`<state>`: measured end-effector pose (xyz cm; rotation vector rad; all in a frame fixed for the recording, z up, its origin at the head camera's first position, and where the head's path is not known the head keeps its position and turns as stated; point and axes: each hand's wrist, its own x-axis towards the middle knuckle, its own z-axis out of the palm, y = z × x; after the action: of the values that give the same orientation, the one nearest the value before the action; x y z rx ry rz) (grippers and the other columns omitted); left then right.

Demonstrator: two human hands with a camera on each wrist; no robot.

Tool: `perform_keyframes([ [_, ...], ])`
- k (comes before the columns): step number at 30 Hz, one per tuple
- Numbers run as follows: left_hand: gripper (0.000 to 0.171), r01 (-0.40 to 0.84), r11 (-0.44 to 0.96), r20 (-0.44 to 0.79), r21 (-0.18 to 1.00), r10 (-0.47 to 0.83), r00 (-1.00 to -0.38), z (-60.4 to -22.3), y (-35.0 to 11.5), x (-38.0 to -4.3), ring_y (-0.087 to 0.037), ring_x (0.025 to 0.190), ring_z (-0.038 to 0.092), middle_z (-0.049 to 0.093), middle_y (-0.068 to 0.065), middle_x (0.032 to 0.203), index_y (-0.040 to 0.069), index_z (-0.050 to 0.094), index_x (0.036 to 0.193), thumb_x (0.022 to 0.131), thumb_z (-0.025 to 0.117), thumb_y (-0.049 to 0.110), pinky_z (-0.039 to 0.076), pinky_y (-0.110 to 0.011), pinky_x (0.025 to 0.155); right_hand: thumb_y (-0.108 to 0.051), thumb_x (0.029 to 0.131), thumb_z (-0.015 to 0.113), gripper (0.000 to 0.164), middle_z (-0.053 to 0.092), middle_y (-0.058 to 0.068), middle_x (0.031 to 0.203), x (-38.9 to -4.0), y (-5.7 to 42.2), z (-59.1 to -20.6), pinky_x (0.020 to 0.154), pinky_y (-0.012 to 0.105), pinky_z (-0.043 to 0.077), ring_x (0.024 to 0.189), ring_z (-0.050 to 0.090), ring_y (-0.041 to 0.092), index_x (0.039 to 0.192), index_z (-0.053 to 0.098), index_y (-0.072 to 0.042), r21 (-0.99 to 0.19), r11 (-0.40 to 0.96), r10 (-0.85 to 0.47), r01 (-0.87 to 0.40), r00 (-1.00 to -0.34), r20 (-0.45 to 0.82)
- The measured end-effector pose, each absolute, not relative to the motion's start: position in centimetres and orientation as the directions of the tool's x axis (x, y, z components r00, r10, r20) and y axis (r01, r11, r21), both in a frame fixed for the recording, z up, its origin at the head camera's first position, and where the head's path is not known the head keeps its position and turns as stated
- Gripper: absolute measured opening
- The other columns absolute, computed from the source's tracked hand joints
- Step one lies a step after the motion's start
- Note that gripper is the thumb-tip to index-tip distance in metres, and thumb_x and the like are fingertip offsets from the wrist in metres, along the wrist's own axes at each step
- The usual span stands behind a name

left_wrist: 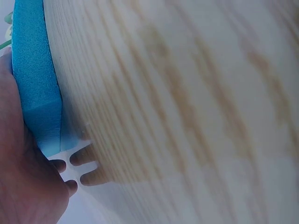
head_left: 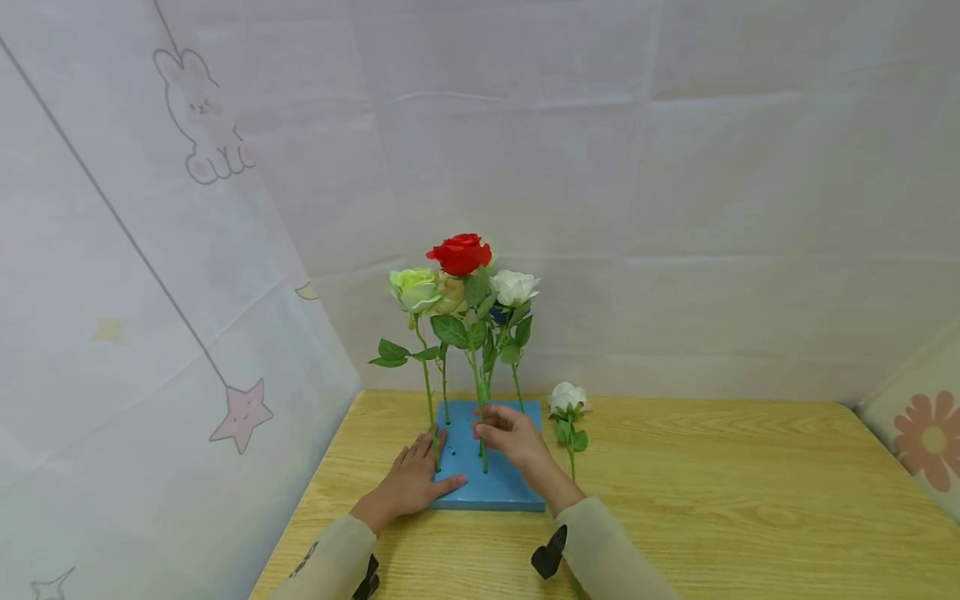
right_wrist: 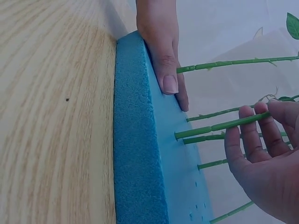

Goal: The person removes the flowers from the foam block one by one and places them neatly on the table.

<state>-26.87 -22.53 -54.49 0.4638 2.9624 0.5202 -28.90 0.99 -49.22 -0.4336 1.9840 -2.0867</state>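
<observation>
A blue foam board [head_left: 495, 492] lies on the table with several artificial roses standing in its holes. My right hand [head_left: 517, 440] pinches the green stem of the red rose [head_left: 459, 254] between thumb and fingers; in the right wrist view that stem [right_wrist: 219, 126] enters the foam. My left hand [head_left: 407, 487] rests flat on the board's left edge, thumb on top and fingers spread. Beside it stands a pale green rose [head_left: 415, 290]. Behind the red rose are a white rose [head_left: 514, 287], a beige rose [head_left: 448, 293] and a partly hidden blue flower [head_left: 498, 313].
Another white rose [head_left: 567, 398] lies on the wooden table [head_left: 720, 492] right of the board, its stem running toward the front under my right forearm. A pale printed cloth [head_left: 600, 167] hangs behind the table and along the left side.
</observation>
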Motion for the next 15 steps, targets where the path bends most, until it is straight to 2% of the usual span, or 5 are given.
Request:
perform_keyframes([
  [7,0.102,0.281,0.894,-0.041,0.349,0.314,-0.949,-54.4,-22.3,-26.9,-0.043,0.154,0.013,0.005,-0.015,0.17,0.008,0.012,0.164,0.095,0.044,0.075,0.015,-0.065,0.119,-0.022,0.099,0.069,0.035,0.072,0.006,0.116,-28.7,1.2,-49.1,0.098,0.052,0.053,0.105,0.069,0.023,0.131,0.066,-0.008,-0.997,-0.048,-0.351,-0.055,-0.934,0.068],
  [15,0.101,0.285,0.889,-0.028,0.359,0.316,-0.948,-54.4,-22.4,-26.9,-0.045,0.153,0.014,0.008,-0.017,0.169,0.007,0.013,0.164,0.095,0.047,0.073,0.015,-0.066,0.118,-0.021,0.099,0.068,0.029,0.069,0.018,0.118,-28.3,1.3,-47.8,0.097,0.05,0.053,0.106,0.069,0.025,0.126,0.07,-0.01,-0.995,-0.052,-0.336,-0.088,-0.936,0.1],
])
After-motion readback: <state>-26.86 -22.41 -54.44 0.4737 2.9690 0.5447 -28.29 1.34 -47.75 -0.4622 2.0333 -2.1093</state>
